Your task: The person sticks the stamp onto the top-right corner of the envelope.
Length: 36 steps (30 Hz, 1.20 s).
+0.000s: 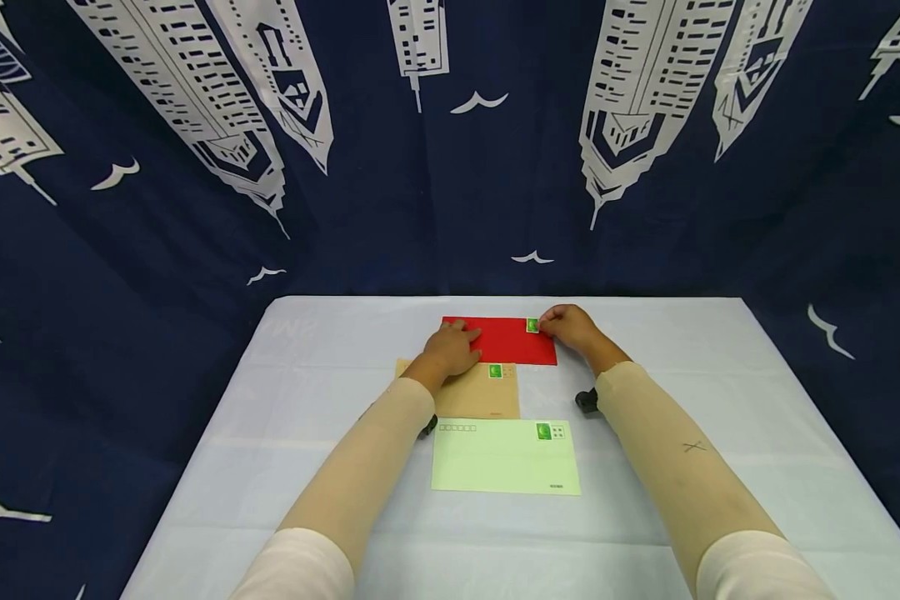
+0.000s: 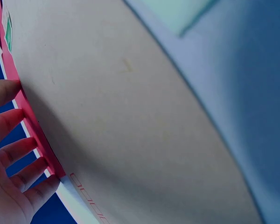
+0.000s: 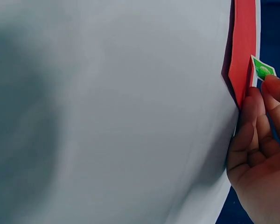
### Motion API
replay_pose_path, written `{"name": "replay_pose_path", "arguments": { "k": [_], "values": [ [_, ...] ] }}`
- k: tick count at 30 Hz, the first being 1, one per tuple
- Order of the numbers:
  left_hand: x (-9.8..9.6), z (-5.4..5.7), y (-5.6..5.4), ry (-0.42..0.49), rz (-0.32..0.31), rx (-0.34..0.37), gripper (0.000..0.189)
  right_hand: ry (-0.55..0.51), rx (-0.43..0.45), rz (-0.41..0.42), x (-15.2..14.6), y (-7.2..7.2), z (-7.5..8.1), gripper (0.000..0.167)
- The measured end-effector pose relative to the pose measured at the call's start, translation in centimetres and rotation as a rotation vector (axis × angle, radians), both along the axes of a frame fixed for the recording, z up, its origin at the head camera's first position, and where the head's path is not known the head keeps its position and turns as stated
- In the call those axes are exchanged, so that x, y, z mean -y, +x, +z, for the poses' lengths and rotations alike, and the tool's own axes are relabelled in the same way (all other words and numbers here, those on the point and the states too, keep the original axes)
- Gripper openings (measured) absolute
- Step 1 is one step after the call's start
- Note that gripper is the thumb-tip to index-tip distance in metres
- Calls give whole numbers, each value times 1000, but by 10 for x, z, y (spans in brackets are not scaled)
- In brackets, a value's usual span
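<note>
A red envelope (image 1: 506,343) lies at the far side of the table. My left hand (image 1: 452,348) rests on its left part with the fingers spread. At the envelope's upper right corner, my right hand (image 1: 572,327) pinches the edge of a green postage stamp (image 1: 532,326) between thumb and fingertips. In the right wrist view the stamp (image 3: 262,69) stands tilted at the red edge, its lower corner under the thumb. Below the red envelope is a tan envelope (image 1: 480,400) with a green stamp (image 1: 495,372), partly covered by my left hand and forearm.
Nearest me lies a pale green envelope (image 1: 502,467), bearing a green stamp (image 1: 543,431) and a small printed grid. All rest on a white-covered table (image 1: 330,350). Behind it hangs a dark blue cloth (image 1: 450,208) printed with white buildings and birds.
</note>
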<state>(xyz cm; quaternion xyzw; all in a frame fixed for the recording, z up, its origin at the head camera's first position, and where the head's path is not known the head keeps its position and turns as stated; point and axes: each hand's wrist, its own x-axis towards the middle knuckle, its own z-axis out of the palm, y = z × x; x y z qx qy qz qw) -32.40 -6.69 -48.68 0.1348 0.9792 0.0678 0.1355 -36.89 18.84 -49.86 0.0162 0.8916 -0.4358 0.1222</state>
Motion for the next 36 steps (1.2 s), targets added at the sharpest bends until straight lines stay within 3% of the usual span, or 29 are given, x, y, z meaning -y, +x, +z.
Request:
{"name": "replay_pose_path", "arguments": {
  "k": [13, 25, 36],
  "values": [
    [-2, 4, 0, -6, 0, 0, 56, -9, 34, -55, 3, -3, 4, 16],
    [-3, 7, 4, -9, 18, 15, 56, 60, 47, -49, 6, -9, -1, 16],
    [-1, 7, 4, -13, 11, 16, 56, 126, -18, -24, 10, -9, -1, 13]
  ]
}}
